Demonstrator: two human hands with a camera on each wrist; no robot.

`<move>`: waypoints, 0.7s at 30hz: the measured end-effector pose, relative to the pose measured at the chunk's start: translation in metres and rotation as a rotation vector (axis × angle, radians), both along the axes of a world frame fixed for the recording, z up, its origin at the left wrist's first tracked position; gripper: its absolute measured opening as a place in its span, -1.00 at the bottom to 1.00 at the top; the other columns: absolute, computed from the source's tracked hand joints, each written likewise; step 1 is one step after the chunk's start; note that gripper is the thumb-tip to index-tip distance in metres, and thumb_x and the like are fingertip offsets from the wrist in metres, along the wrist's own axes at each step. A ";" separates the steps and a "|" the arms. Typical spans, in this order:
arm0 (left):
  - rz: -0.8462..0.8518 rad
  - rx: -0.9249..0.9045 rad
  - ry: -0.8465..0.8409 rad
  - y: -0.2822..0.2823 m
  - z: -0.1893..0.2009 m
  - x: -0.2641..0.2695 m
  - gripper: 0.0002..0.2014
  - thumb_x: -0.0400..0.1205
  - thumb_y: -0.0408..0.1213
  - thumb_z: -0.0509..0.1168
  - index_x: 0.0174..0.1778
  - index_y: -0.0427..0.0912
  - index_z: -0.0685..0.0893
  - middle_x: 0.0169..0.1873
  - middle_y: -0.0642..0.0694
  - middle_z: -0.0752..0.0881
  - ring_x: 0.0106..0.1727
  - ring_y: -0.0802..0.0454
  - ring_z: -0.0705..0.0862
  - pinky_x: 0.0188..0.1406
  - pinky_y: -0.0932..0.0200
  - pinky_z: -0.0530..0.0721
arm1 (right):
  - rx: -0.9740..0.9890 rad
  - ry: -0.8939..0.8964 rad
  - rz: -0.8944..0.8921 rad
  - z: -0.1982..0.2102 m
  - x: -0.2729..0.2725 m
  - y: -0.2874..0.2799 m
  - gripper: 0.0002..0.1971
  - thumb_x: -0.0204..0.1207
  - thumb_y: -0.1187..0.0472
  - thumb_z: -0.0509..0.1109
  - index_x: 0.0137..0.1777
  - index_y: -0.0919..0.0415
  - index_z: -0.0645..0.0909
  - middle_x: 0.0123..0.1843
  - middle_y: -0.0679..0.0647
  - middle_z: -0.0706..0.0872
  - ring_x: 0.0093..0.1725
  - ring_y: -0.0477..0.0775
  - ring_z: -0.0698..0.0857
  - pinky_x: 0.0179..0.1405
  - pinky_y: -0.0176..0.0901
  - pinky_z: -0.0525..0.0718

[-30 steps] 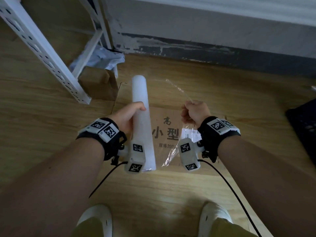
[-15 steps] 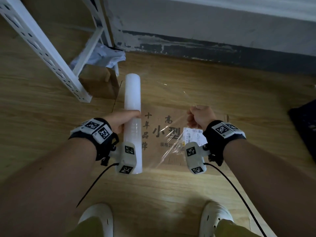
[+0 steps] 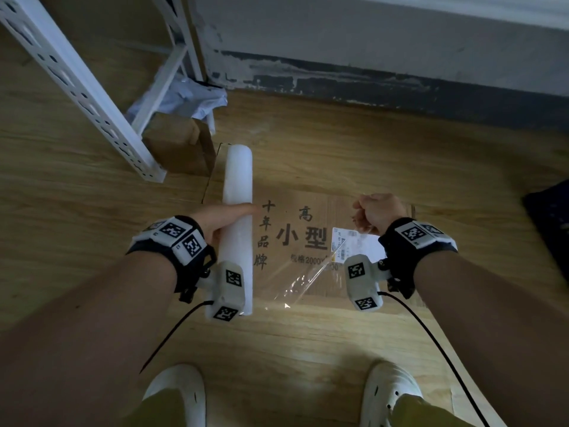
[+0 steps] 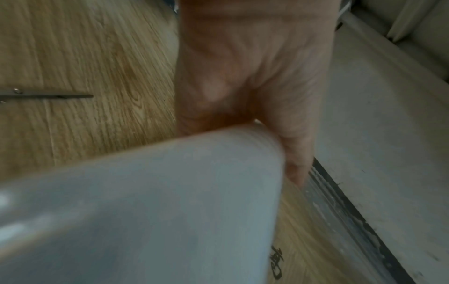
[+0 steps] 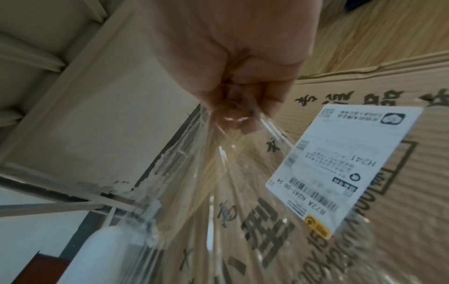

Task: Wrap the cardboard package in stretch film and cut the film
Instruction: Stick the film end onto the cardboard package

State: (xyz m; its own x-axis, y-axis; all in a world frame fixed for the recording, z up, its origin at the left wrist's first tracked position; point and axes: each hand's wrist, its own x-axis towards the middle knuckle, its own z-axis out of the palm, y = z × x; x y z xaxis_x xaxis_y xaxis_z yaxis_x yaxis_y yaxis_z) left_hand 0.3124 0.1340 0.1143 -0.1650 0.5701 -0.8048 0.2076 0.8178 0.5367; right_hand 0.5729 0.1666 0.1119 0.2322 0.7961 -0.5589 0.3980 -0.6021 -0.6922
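A flat cardboard package (image 3: 311, 186) with black printed characters and a white shipping label (image 3: 348, 243) lies on the wooden floor. My left hand (image 3: 221, 218) grips a white roll of stretch film (image 3: 237, 211) held lengthwise over the package's left part. My right hand (image 3: 377, 211) is a fist pinching the gathered free end of the clear film (image 3: 308, 278). The film stretches between roll and fist above the package. In the right wrist view the right hand's fingers (image 5: 243, 107) clamp the bunched film (image 5: 218, 173) above the label (image 5: 345, 165). In the left wrist view the roll (image 4: 157, 211) fills the frame under my palm.
A white perforated metal shelf frame (image 3: 80, 94) stands at back left, with a small brown box (image 3: 181, 146) and crumpled plastic (image 3: 191, 100) at its foot. Scissors (image 4: 46, 95) lie on the floor to the left. A wall with dark skirting (image 3: 369, 84) runs behind. My white shoes (image 3: 175, 396) stand near.
My hands have drawn apart: the roll went left, the right fist went right, and more film has unrolled between them, uncovering more of the package's print.
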 end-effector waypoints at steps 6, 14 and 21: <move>0.036 0.050 -0.150 0.005 0.005 0.013 -0.56 0.56 -0.30 0.28 0.36 -0.30 0.43 -0.03 -0.21 0.63 -0.04 -0.13 0.62 -0.09 0.01 0.58 | -0.002 0.001 -0.109 -0.002 0.019 -0.002 -0.71 0.72 0.21 0.18 -0.21 0.25 0.60 -0.65 0.03 0.60 -0.69 -0.05 0.53 -0.53 -0.21 0.60; -0.082 0.136 -0.112 0.012 0.005 0.058 -0.35 0.43 -0.23 0.53 0.39 -0.26 0.43 0.18 -0.24 0.67 0.16 -0.18 0.68 0.17 -0.12 0.66 | 0.005 -0.067 -0.189 -0.005 0.065 -0.008 -0.73 0.70 0.18 0.21 -0.19 0.21 0.64 -0.60 0.02 0.59 -0.72 -0.09 0.49 -0.52 -0.20 0.58; -0.209 0.153 -0.078 0.022 -0.001 0.125 -0.72 0.53 -0.29 0.44 -0.05 -0.12 0.42 -0.17 -0.04 0.58 0.06 -0.06 0.59 0.12 0.07 0.57 | -0.019 -0.079 -0.348 -0.015 0.126 -0.017 -0.73 0.69 0.23 0.21 -0.20 0.23 0.65 -0.51 0.10 0.57 -0.60 0.02 0.51 -0.13 0.05 0.73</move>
